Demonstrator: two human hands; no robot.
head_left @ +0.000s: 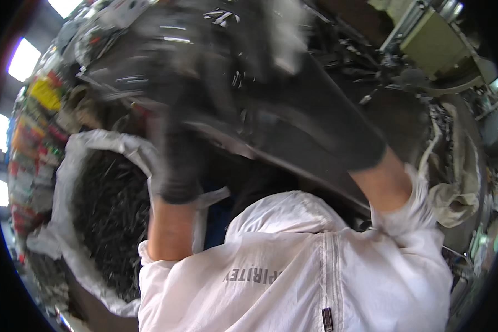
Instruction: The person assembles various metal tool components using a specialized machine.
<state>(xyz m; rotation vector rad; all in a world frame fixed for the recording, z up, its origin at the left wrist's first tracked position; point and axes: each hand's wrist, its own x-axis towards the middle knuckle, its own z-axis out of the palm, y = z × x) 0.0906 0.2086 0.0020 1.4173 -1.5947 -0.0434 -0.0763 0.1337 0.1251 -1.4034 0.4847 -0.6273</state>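
Both of my hands reach forward over a dark work surface (310,157), in dark gloves with long cuffs. Motion smears my left hand (191,63), which is over the far part of that surface near some loose dark strips with bright glints (224,17). Farther right is my right hand (285,39), also blurred, its glove paler toward the fingers. The fingers of either hand do not show clearly, and I cannot tell whether anything is in them.
At my left stands a white sack (66,182) holding many dark strips (113,216). Behind it rises a pile of colourful packed waste (36,144). A pale green machine (437,47) is at the far right, with a crumpled beige sack (454,202) nearer me.
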